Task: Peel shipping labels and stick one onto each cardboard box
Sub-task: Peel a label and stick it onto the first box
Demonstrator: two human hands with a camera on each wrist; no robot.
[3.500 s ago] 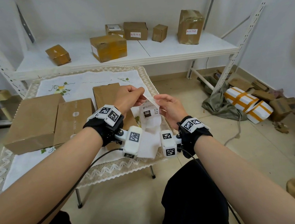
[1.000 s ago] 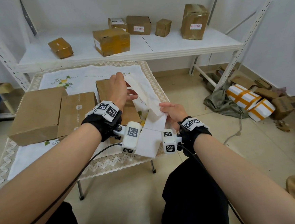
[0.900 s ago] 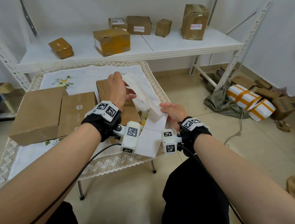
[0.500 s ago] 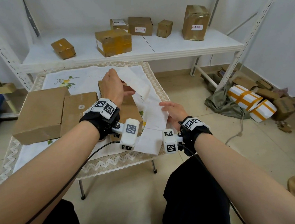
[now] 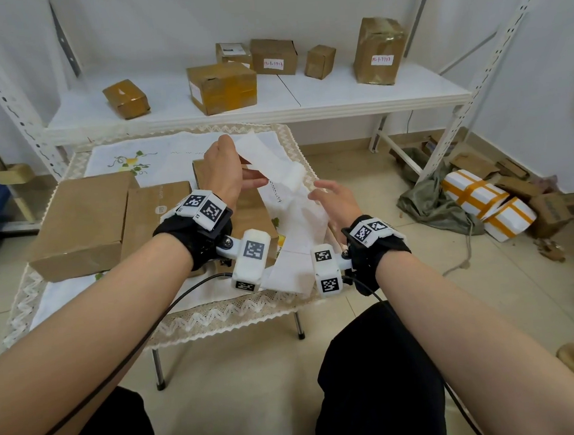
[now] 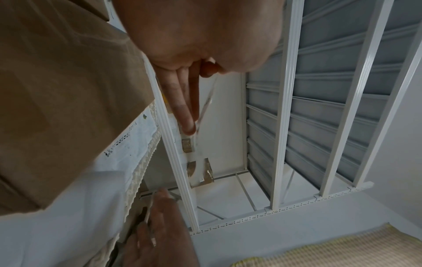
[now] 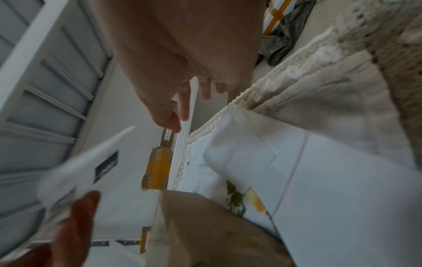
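**Label peeled, box right underneath**

Holding a freshly peeled label point(image 5: 267, 164) up in the left hand point(image 5: 224, 174), pinched at its near end between thumb and fingers point(image 6: 185, 108). Long axis running up and away from the hand, tilted toward the shelf point(image 5: 270, 110), sticky side apparently facing away from the camera. Seen edge-on from the left wrist, so not much more to say from there.

Narrow brown box point(image 5: 243, 207) sitting directly below that same hand on the worktop point(image 5: 157, 159), mostly hidden by the wrist. So probably just a short drop down, left hand by far the nearer one. Two more boxes left of the narrow box: a mid-size one point(image 5: 151, 214) touching it or nearly so, and a big one point(image 5: 82, 212) further left.

Right hand point(image 5: 336, 203) just right of the narrow box, fingers relaxed and spread, gripping nothing, hovering over the white backing strip point(image 5: 301, 236) trailing down off the worktop edge.

Readable stuff: small logo on the mid-size box, looks like "mi". Red handwriting on two white tags on the shelf boxes, something like "15-1-7713", not sure. Dark print block on the label in the right wrist view, too blurry.
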